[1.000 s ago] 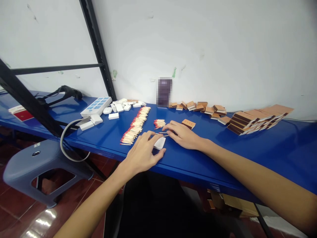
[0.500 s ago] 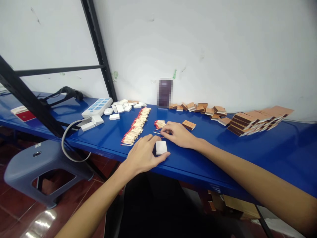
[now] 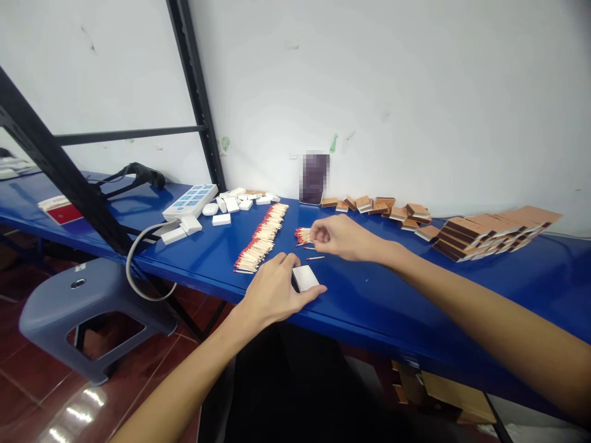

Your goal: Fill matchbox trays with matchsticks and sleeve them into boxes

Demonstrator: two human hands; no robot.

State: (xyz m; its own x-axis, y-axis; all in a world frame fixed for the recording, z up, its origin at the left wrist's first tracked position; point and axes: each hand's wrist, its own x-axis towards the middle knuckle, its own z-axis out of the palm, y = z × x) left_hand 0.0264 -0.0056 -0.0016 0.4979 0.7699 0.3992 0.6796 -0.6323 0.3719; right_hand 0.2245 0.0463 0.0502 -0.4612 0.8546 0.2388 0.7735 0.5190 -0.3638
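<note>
My left hand (image 3: 277, 286) grips a small white matchbox tray (image 3: 306, 279) near the table's front edge, thumb on the near side and fingers on the far side. Beyond it, my right hand (image 3: 339, 237) hovers over the blue table with its fingers curled together; what they pinch, if anything, is hidden. Its fingertips are right beside a small pile of red-headed matches (image 3: 302, 235). A loose match (image 3: 316, 258) lies between the pile and the tray. To the left stretches a long row of matches (image 3: 261, 240), heads mostly leftward.
White trays (image 3: 231, 204) lie scattered at the back left by a power strip (image 3: 191, 202). A phone-like upright object (image 3: 314, 178) leans on the wall. Brown matchbox sleeves (image 3: 397, 212) lie behind, with a stacked block of them (image 3: 489, 232) at right. A black rack post (image 3: 196, 92) rises at left.
My right hand has lifted and drawn back from the loose matches, its fingers curling more. My left hand keeps the tray, which is turned slightly. The whole view has shifted a little.
</note>
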